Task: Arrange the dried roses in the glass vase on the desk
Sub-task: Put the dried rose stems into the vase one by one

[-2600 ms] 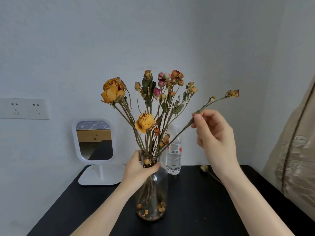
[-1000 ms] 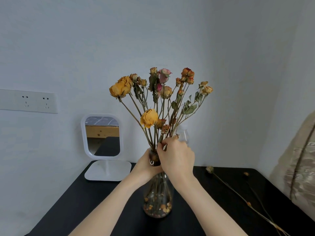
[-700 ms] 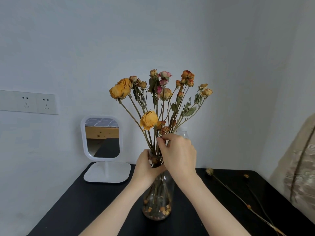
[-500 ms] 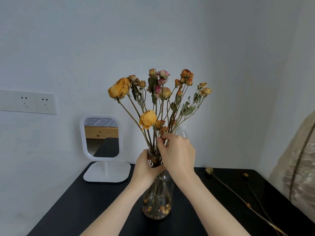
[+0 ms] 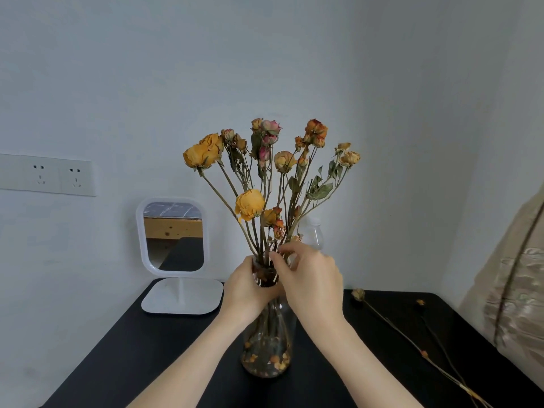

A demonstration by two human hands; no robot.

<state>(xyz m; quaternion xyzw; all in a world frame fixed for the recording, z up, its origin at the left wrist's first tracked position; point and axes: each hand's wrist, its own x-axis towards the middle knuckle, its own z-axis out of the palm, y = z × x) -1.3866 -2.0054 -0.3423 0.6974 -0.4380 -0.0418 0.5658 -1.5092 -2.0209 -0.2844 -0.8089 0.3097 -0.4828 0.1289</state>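
Observation:
A clear glass vase (image 5: 266,353) stands on the black desk (image 5: 153,348), with fallen petals in its bottom. A bunch of dried roses (image 5: 265,172), yellow, orange and pink, fans upward from its mouth. My left hand (image 5: 247,293) wraps around the neck of the vase. My right hand (image 5: 309,278) is at the vase mouth, thumb and fingers pinched on the rose stems just above the rim. The vase neck is mostly hidden by both hands.
Loose dried rose stems (image 5: 391,322) lie on the desk at the right. A white standing mirror (image 5: 173,234) is at the back left, a plastic bottle (image 5: 313,234) behind the roses. Wall sockets (image 5: 56,175) sit at left, beige fabric (image 5: 512,287) at the right edge.
The stem held out at the right 2.6 s ago is now in the vase. My right hand came to the vase mouth and has stayed there, shifting its fingers slightly on the stems.

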